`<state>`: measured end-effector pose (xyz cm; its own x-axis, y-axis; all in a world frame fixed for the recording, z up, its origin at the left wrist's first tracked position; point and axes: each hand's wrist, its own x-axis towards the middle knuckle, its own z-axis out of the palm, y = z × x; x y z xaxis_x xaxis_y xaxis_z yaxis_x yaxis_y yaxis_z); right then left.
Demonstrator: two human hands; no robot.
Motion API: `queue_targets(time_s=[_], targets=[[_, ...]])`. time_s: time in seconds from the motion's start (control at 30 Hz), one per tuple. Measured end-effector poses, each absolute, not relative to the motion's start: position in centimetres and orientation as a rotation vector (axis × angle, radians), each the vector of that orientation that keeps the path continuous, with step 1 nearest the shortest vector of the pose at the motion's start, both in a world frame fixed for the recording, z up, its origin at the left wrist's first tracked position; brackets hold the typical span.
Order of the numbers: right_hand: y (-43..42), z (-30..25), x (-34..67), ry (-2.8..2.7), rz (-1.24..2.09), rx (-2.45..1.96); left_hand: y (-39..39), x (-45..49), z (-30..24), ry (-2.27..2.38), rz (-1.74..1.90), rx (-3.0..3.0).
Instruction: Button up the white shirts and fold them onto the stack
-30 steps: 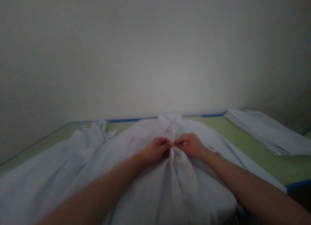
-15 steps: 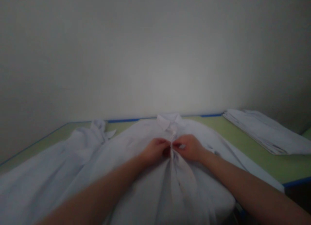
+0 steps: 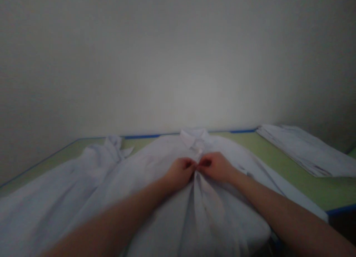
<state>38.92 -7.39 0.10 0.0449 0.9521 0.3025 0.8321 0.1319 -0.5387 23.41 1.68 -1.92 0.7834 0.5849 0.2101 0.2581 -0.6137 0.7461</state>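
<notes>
A white collared shirt [image 3: 155, 157] lies spread front side up, its collar [image 3: 191, 137] toward the wall. Below the collar, my left hand [image 3: 180, 171] pinches the front edge of the shirt from the left. From the right, my right hand [image 3: 217, 167] pinches the same front edge, its fingertips meeting those of the left. The cloth is gathered and slightly raised where the fingers meet, with folds running down toward me. Any button between the fingertips is too small and blurred to make out.
Another white garment [image 3: 63, 179] lies crumpled at the left. A stack of folded white cloth [image 3: 308, 149] sits at the right on the green tabletop [image 3: 303, 188], which has blue edging. A plain pale wall [image 3: 178, 64] stands behind.
My right hand's fingers have closed in more tightly against the left fingertips at the shirt front. The shirt and the other garments stay in place.
</notes>
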Motion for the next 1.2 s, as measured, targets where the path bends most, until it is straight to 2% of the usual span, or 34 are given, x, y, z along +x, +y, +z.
queue_targets(time_s=[0.23, 0.33, 0.6, 0.73, 0.87, 1.03, 1.2], targets=[[-8.1, 1.0, 38.2, -1.906, 0.087, -1.762, 1.8, 23.4, -1.9, 0.639, 0.533, 2.309], [-7.8, 0.9, 38.3, -1.875, 0.129, -1.747, 1.9, 23.3, -1.9, 0.617, 0.521, 2.298], [-6.6, 0.1, 40.0, -1.606, 0.922, -1.484, 1.6, 23.0, -1.2, 0.491, 0.575, 2.276], [-6.3, -0.6, 40.1, -1.42, 1.094, -1.33, 1.6, 22.8, -1.2, 0.438, 0.603, 2.231], [-6.6, -0.3, 39.8, -1.471, 0.996, -1.398, 1.8, 23.2, -1.4, 0.528, 0.631, 2.265], [-7.5, 0.6, 39.2, -1.821, 0.367, -1.797, 2.8, 24.2, -1.7, 0.808, 0.746, 2.322], [-7.3, 0.8, 39.4, -1.848, 0.536, -1.84, 4.4, 24.7, -1.7, 0.956, 0.767, 2.299]])
